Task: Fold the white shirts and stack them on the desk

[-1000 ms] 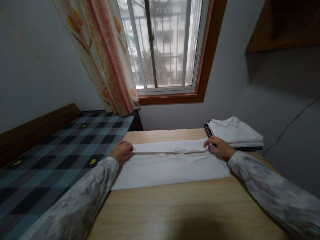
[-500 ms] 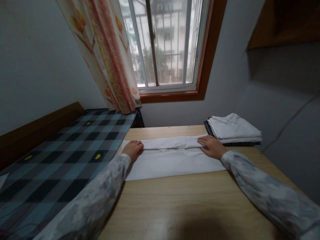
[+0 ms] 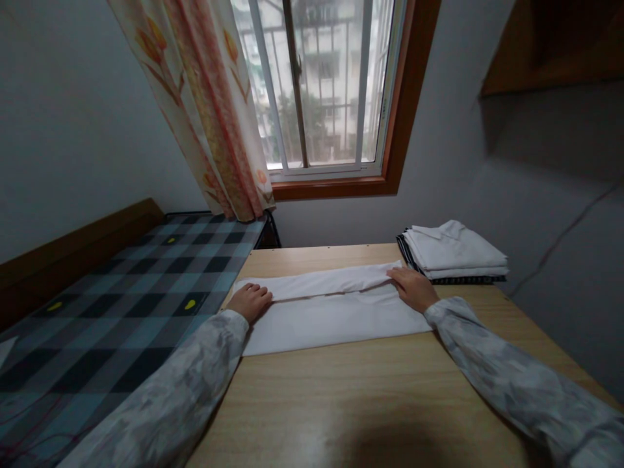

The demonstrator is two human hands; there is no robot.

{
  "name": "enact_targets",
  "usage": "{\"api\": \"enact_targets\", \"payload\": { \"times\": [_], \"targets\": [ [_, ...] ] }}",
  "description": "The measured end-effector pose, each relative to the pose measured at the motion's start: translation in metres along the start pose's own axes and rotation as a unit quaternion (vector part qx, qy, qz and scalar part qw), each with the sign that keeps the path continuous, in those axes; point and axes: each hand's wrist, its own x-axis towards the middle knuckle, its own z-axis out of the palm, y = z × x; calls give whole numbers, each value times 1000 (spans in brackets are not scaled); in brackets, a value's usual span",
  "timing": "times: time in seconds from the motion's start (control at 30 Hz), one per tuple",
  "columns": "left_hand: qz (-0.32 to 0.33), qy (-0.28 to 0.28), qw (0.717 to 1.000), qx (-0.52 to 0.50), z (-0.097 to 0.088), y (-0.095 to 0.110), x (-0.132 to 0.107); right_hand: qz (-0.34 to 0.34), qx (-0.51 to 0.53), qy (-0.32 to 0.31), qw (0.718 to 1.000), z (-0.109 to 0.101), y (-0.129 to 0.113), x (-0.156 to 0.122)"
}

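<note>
A white folded garment [image 3: 336, 322] lies lengthwise across the table, its far part turned over toward me as a long flap. Its kind is hard to make out. At the flap's left end, my left hand [image 3: 251, 302] is closed on the fabric, knuckles up. The right end of the flap is pinched in my right hand [image 3: 413, 288], which lifts that edge slightly. My fingertips are partly hidden by the hands and cloth.
A stack of folded white clothes [image 3: 455, 250] with dark striped cloth beneath stands at the table's [image 3: 351, 390] back right. To the left is a bed with a checked cover [image 3: 160, 305]. A curtain [image 3: 209, 130] hangs beside the window [image 3: 326, 97].
My left hand has slid a little left and toward me with the flap's edge. The flap looks wider now and covers more of the garment; my right hand has barely moved.
</note>
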Motion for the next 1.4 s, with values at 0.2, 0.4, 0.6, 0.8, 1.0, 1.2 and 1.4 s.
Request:
{"api": "enact_targets", "payload": {
  "times": [0.2,0.4,0.6,0.8,1.0,1.2,1.4],
  "targets": [
    [9,-18,999,-46,-4,-21,-13,-51,-8,-42,998,-9,6,-3],
    [-24,-38,996,-75,-31,-44,-20,-18,-7,-34,999,-32,-13,11],
    [-65,72,989,-114,-32,46,57,-30,117,-15,993,-10,-88,62],
    [-108,19,981,-161,22,83,92,-29,125,-100,987,44,-112,73],
    [-204,-36,965,-158,50,5,55,20,110,-145,983,56,-87,54],
    [-224,13,966,-129,39,-51,12,36,71,-150,986,48,-89,48],
    [-404,32,881,-245,23,-87,-1,32,56,-115,991,49,-90,42]
  ]
}}
